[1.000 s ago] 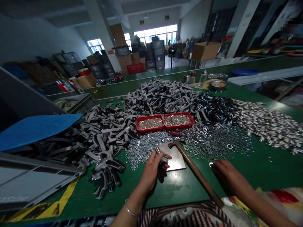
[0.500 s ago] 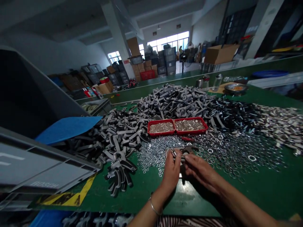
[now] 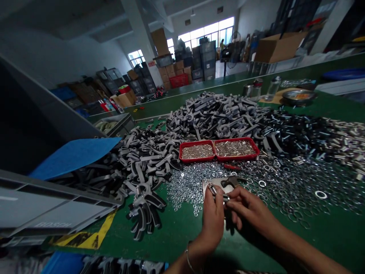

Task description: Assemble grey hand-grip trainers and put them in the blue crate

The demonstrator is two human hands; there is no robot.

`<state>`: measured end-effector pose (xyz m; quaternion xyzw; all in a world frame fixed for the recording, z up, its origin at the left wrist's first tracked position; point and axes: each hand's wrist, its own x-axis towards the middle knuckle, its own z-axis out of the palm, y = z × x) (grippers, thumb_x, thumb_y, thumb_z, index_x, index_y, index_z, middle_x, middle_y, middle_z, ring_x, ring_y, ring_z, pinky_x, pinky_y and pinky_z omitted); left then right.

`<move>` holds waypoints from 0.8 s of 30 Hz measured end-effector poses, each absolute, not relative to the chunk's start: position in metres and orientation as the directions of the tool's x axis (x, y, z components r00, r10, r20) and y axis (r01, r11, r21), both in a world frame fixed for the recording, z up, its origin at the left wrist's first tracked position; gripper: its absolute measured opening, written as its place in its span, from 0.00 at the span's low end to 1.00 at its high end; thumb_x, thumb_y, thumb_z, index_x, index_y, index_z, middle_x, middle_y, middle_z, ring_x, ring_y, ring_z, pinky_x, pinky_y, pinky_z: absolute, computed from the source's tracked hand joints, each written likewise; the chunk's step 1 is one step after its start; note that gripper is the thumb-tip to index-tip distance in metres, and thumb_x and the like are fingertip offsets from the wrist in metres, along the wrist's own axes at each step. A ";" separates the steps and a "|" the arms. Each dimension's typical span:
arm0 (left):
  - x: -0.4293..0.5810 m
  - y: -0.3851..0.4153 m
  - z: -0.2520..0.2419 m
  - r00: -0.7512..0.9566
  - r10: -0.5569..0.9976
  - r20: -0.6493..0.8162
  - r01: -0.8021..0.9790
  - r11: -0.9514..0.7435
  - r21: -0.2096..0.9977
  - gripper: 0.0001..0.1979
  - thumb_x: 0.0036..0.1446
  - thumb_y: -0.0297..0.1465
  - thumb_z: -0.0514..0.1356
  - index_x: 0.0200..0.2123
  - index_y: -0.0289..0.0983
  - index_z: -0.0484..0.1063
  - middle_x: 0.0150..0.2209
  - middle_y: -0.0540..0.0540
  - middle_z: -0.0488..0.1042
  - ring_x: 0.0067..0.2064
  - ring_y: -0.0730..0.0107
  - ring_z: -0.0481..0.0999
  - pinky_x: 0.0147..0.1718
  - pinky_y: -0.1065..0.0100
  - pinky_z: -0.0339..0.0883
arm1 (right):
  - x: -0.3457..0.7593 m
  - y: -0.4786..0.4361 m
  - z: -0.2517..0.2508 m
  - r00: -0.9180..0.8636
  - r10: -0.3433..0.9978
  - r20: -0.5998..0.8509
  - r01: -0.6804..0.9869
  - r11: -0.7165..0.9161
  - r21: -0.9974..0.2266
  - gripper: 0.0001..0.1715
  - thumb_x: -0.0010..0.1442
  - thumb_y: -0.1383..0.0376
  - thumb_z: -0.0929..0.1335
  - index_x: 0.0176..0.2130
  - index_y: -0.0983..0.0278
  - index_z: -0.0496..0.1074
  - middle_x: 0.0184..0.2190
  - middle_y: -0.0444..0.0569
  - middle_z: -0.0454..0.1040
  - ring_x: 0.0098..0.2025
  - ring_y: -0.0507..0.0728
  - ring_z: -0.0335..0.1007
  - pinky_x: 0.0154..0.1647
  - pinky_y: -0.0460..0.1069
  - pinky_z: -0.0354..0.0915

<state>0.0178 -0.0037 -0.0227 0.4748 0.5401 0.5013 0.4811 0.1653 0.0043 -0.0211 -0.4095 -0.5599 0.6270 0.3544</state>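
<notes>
My left hand (image 3: 214,220) is closed around a small grey part with a ribbed metal knurl (image 3: 211,188) sticking out above the fingers. My right hand (image 3: 251,213) meets it from the right, fingers pinched against the same part. Both hands hover over a small steel plate (image 3: 216,184) on the green table (image 3: 176,232). A hammer's head (image 3: 229,182) lies on that plate just beyond my fingers, its handle hidden under my right hand.
Two red trays (image 3: 219,149) of small metal pieces sit beyond the plate. Washers and rings (image 3: 285,186) spread right, nuts (image 3: 186,184) left. Piles of grey wrench-shaped parts (image 3: 151,160) cover the middle. A grey crate (image 3: 42,205) and blue sheet (image 3: 74,154) stand left.
My right hand left the table at the right and came to the part held in my left hand. The view shifted left and down slightly.
</notes>
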 end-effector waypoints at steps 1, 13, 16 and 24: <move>0.019 -0.005 -0.021 -0.097 0.995 -0.033 0.049 0.038 0.998 0.16 0.68 0.46 0.50 0.43 0.40 0.67 0.42 0.43 0.73 0.44 0.62 0.72 0.48 0.65 0.63 | 0.165 0.003 -0.022 -0.382 0.921 -0.070 0.076 -0.044 -0.996 0.15 0.68 0.50 0.66 0.42 0.60 0.65 0.22 0.40 0.75 0.19 0.53 0.71 0.22 0.46 0.66; -0.006 0.015 -0.021 -0.108 0.991 -0.083 0.013 0.085 0.996 0.21 0.64 0.51 0.55 0.40 0.40 0.72 0.41 0.43 0.76 0.45 0.59 0.73 0.48 0.63 0.64 | 0.211 0.028 -0.029 -0.521 0.825 0.219 0.650 0.550 -0.525 0.24 0.72 0.61 0.62 0.65 0.53 0.64 0.53 0.48 0.77 0.48 0.58 0.78 0.48 0.51 0.72; -0.018 0.024 -0.022 -0.195 0.980 -0.030 0.045 0.040 0.998 0.22 0.62 0.54 0.55 0.35 0.41 0.72 0.37 0.45 0.76 0.40 0.59 0.73 0.45 0.64 0.65 | 0.285 0.061 -0.039 -0.243 0.940 0.240 0.856 0.324 -0.403 0.17 0.70 0.62 0.61 0.54 0.61 0.72 0.47 0.52 0.79 0.45 0.59 0.76 0.47 0.52 0.71; 0.010 0.024 -0.024 -0.032 0.994 -0.102 0.012 0.102 0.995 0.21 0.63 0.52 0.56 0.36 0.39 0.73 0.37 0.44 0.76 0.40 0.61 0.74 0.41 0.65 0.65 | 0.411 0.151 -0.046 0.013 0.953 0.303 0.953 0.080 -0.292 0.06 0.57 0.72 0.65 0.32 0.65 0.72 0.35 0.57 0.73 0.37 0.61 0.70 0.37 0.53 0.64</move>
